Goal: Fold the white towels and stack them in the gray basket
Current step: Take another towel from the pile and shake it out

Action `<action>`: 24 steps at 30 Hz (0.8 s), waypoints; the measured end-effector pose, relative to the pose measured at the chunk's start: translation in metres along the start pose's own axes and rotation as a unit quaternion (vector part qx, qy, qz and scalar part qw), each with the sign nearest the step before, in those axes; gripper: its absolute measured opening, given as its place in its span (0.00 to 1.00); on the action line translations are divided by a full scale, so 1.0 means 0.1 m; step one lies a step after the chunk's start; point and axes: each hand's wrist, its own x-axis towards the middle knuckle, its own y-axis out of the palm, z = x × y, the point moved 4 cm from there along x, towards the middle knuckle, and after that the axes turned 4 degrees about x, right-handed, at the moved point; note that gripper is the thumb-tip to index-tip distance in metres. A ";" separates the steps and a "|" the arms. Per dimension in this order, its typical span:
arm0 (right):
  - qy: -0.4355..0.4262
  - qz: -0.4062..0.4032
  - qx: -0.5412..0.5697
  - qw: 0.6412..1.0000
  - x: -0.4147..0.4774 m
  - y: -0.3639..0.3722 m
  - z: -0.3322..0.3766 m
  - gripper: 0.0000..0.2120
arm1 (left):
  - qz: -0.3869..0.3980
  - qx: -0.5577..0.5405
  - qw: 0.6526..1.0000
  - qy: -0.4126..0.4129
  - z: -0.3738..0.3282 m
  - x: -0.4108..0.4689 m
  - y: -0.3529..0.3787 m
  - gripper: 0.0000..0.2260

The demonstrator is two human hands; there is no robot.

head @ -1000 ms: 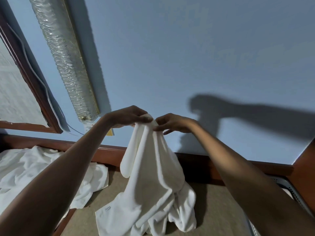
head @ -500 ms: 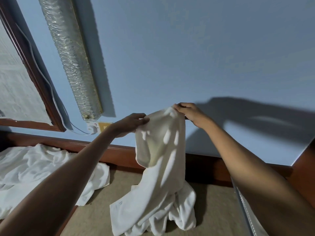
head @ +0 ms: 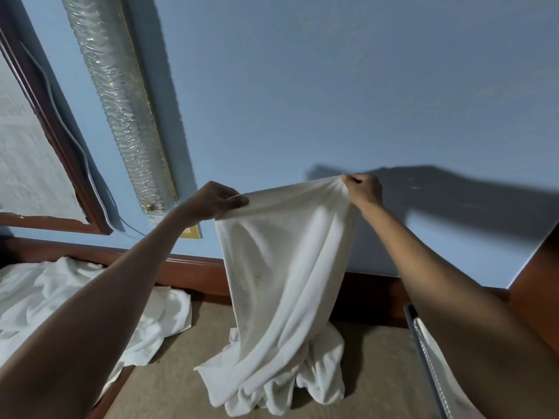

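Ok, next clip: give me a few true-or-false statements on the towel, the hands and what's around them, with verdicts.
1. The left hand and the right hand both pinch the top edge of the towel. True.
2. The towel hangs free, touching nothing below. False: its lower end lies bunched on the surface.
3. A pile of white cloth lies to the left. True.
4. The towel is already folded. False: it is held up spread open, outside the basket, whose rim shows at the right.
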 end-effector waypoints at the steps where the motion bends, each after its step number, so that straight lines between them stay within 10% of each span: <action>1: 0.000 0.000 -0.001 1.000 0.00 -0.02 -0.01 0.18 | -0.022 -0.013 1.000 -0.005 0.04 0.00 -0.05 0.12; 7: -0.127 0.025 0.005 0.992 -0.09 0.01 0.19 0.23 | -0.199 -0.027 0.979 -0.037 0.28 0.07 -0.47 0.10; 24: -0.136 0.042 -0.015 0.990 0.08 0.08 0.20 0.21 | -0.269 -0.162 0.946 -0.086 0.06 0.20 -0.66 0.09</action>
